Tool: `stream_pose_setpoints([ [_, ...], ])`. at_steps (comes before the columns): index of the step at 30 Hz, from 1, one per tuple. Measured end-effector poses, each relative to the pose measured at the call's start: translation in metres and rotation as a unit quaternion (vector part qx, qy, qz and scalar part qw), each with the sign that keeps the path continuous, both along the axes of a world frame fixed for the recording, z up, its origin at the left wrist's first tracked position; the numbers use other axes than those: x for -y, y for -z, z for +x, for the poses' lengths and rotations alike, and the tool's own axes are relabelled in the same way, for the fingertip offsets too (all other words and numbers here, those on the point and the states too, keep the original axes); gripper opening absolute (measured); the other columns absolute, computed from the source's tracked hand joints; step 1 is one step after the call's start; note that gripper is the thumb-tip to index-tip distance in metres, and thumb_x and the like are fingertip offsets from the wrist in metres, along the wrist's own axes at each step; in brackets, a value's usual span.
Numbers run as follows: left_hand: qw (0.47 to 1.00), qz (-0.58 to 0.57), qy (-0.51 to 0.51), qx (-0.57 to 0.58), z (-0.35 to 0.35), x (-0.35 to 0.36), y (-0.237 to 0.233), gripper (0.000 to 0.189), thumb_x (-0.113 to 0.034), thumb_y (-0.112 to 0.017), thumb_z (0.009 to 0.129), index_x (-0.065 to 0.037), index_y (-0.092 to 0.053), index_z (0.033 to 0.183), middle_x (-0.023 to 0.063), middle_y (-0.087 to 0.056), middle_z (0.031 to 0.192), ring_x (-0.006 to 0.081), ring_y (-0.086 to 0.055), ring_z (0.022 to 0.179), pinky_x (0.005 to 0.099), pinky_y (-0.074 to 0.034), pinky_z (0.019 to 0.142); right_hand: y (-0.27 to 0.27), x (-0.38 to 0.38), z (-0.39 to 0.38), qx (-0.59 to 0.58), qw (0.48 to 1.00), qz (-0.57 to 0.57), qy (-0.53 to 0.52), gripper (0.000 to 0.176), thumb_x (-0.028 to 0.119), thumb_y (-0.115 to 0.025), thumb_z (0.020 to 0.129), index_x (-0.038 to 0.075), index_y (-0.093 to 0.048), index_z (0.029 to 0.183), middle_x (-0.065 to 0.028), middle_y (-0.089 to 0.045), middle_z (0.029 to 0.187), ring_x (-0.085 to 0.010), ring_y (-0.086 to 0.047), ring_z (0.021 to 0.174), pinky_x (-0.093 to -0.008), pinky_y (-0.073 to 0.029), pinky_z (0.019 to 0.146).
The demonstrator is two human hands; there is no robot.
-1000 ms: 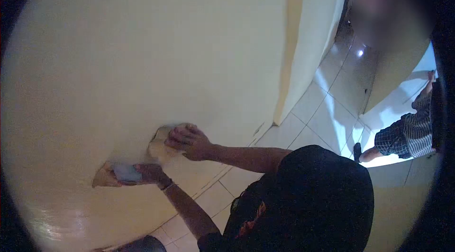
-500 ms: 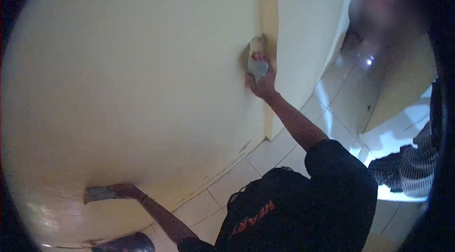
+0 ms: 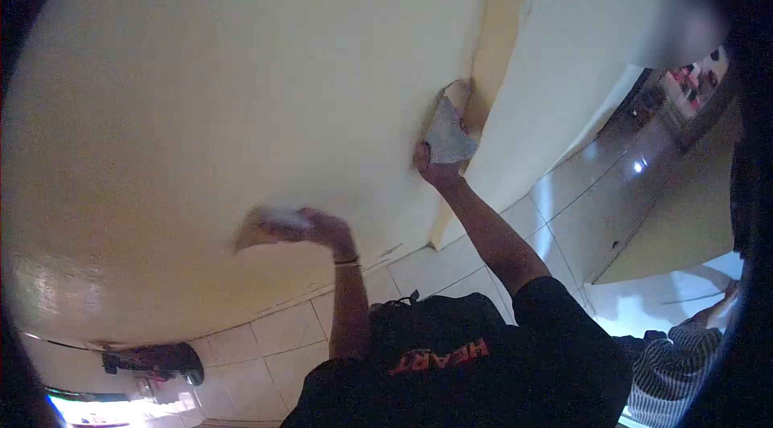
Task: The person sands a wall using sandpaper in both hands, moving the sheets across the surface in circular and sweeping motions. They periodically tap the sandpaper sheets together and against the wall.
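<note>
My left hand (image 3: 326,231), blurred by motion, is closed on a flat, pale tool (image 3: 275,220) with a brown edge, close to the cream wall (image 3: 241,90). My right hand (image 3: 439,170) grips a grey, uneven flat piece (image 3: 448,136) from below, its thumb at the left edge and fingertips at the right. A beige part shows at the upper end of this piece, which lies near the wall's raised strip (image 3: 503,33). Whether either item touches the wall is hard to tell.
A tiled floor (image 3: 286,347) runs along the wall's base. Another person in striped clothing (image 3: 676,372) is at the lower right, and a blurred head shows at the upper right. Dark objects (image 3: 165,359) and a bright screen-like area (image 3: 88,410) are at the lower left.
My left hand has moved up and to the right with its tool. My right hand has tilted, showing more of the grey piece. The whole view has shifted.
</note>
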State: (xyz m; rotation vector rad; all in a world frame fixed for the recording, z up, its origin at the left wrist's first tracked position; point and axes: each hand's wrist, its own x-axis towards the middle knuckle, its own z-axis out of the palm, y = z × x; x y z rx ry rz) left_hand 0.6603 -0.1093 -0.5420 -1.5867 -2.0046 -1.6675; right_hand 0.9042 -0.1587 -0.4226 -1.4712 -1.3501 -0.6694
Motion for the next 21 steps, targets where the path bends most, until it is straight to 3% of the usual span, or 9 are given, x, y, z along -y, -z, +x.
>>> stream_pose_setpoints([
  [1, 0.990, -0.085, 0.042, -0.102, 0.023, 0.016, 0.017, 0.051, -0.020, -0.034, 0.087, 0.003, -0.019, 0.130, 0.0258, -0.011, 0.136, 0.0393, -0.013, 0.126, 0.0512, -0.009, 0.101, -0.003, 0.003, 0.000, 0.003, 1.000, -0.003, -0.003, 0.066, 0.035, -0.043, 0.079, -0.006, -0.024, 0.127, -0.0254, -0.027, 0.131, -0.0400, -0.021, 0.123, -0.0485, -0.010, 0.101],
  [3, 0.982, 0.030, 0.075, -0.172, 0.065, 0.046, -0.052, 0.058, -0.032, -0.033, 0.088, -0.001, -0.013, 0.133, 0.0173, -0.015, 0.139, 0.0367, -0.006, 0.128, 0.0541, -0.001, 0.100, -0.018, 0.007, -0.003, -0.032, 0.998, -0.049, -0.001, 0.067, 0.036, -0.043, 0.078, -0.004, -0.025, 0.129, -0.0220, -0.028, 0.132, -0.0366, -0.021, 0.124, -0.0466, -0.010, 0.102],
  [6, 0.966, -0.003, 0.152, -0.207, 0.064, 0.061, -0.055, 0.062, -0.036, -0.033, 0.087, 0.000, -0.012, 0.133, 0.0182, -0.009, 0.140, 0.0366, 0.002, 0.129, 0.0578, 0.007, 0.097, -0.034, 0.018, -0.007, -0.019, 0.997, -0.066, 0.031, 0.072, 0.045, -0.037, 0.076, 0.001, -0.024, 0.131, -0.0209, -0.027, 0.133, -0.0385, -0.024, 0.122, -0.0455, -0.015, 0.102],
  [10, 0.969, 0.048, 0.178, -0.163, 0.027, 0.058, -0.063, 0.054, -0.031, -0.040, 0.084, 0.000, -0.031, 0.127, 0.0265, -0.016, 0.135, 0.0393, -0.008, 0.127, 0.0605, 0.000, 0.097, 0.009, 0.003, 0.000, -0.073, 0.995, -0.024, 0.066, 0.073, 0.044, -0.044, 0.074, 0.006, -0.023, 0.133, -0.0159, -0.029, 0.133, -0.0324, -0.022, 0.125, -0.0445, -0.010, 0.103],
  [12, 0.944, 0.039, 0.087, -0.316, -0.009, 0.049, -0.069, 0.057, -0.031, -0.040, 0.084, 0.003, -0.027, 0.128, 0.0249, -0.019, 0.135, 0.0368, -0.009, 0.128, 0.0573, 0.000, 0.099, 0.025, 0.000, 0.007, -0.048, 0.995, -0.034, 0.083, 0.065, 0.040, -0.046, 0.077, 0.006, -0.028, 0.129, -0.0174, -0.033, 0.130, -0.0336, -0.027, 0.122, -0.0475, -0.012, 0.102],
  [15, 0.983, -0.025, 0.060, -0.172, -0.079, 0.041, -0.083, 0.063, -0.026, -0.045, 0.083, -0.003, -0.014, 0.133, 0.0134, -0.016, 0.139, 0.0296, -0.012, 0.129, 0.0493, -0.004, 0.102, 0.030, -0.004, 0.003, -0.144, 0.989, 0.017, 0.032, 0.073, 0.045, -0.050, 0.076, 0.000, -0.024, 0.128, -0.0215, -0.033, 0.128, -0.0347, -0.027, 0.121, -0.0490, -0.011, 0.101],
  [17, 0.961, 0.154, 0.167, 0.156, -0.142, 0.012, -0.066, 0.075, -0.015, -0.056, 0.078, -0.005, -0.007, 0.134, 0.0076, -0.021, 0.136, 0.0216, -0.022, 0.123, 0.0399, -0.016, 0.101, 0.028, -0.006, 0.005, -0.110, 0.989, 0.072, 0.069, 0.070, 0.042, -0.049, 0.078, -0.001, -0.025, 0.127, -0.0215, -0.033, 0.128, -0.0345, -0.027, 0.121, -0.0476, -0.013, 0.101],
  [19, 0.963, 0.112, 0.190, 0.155, -0.227, -0.011, -0.047, 0.087, -0.008, -0.063, 0.072, -0.007, -0.002, 0.134, 0.0053, -0.023, 0.132, 0.0166, -0.029, 0.113, 0.0334, -0.028, 0.095, 0.030, -0.007, 0.010, -0.094, 0.986, 0.102, 0.091, 0.069, 0.041, -0.049, 0.079, -0.002, -0.025, 0.126, -0.0214, -0.033, 0.128, -0.0343, -0.027, 0.121, -0.0468, -0.014, 0.101],
  [21, 0.977, 0.191, 0.092, -0.011, -0.266, -0.012, -0.101, 0.077, -0.045, -0.041, 0.084, 0.008, -0.009, 0.129, 0.0222, -0.018, 0.135, 0.0309, -0.014, 0.127, 0.0436, -0.003, 0.103, 0.038, -0.009, 0.017, -0.173, 0.978, 0.112, -0.006, 0.065, 0.039, -0.047, 0.082, -0.006, -0.026, 0.125, -0.0227, -0.033, 0.127, -0.0356, -0.029, 0.120, -0.0446, -0.016, 0.101],
])
